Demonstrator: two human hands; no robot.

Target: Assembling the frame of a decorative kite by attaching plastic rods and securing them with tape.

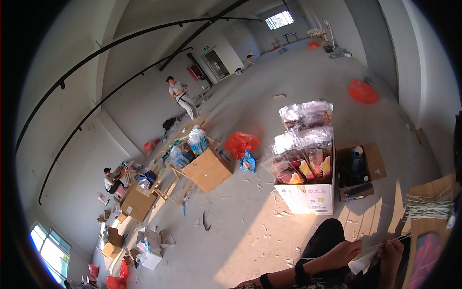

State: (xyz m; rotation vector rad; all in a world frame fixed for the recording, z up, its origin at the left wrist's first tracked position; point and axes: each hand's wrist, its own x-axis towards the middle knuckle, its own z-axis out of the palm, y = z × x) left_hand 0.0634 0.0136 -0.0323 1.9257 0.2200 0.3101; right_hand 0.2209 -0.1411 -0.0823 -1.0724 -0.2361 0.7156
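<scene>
At the lower right the left hand (344, 253) and the right hand (391, 250) meet over a small piece of white paper (362, 264); each grip is narrow, pinched on the paper from its own side, and a thin white stick (392, 239) runs across above the right hand's fingers. Just right of the hands a bundle of white sticks (428, 207) lies on a wooden tabletop (435, 190), with a pink sheet (426, 255) below it. Ahead of the hands stands a white carton (308, 197) stuffed with clear plastic packets (305, 144), and touching its right side is an open brown box (370, 166) holding a bottle (357, 156). Further left sit another brown box (208, 169) full of packets, a red plastic bag (240, 142) and a small blue bag (248, 161). The grey concrete floor (288, 96) is littered with scraps, and sunlight falls across it near the hands. 1 person (182, 96) stands far off by the white wall, a second person (113, 180) sits low at the left among cartons, and an orange bag (363, 91) lies well apart to the right.
</scene>
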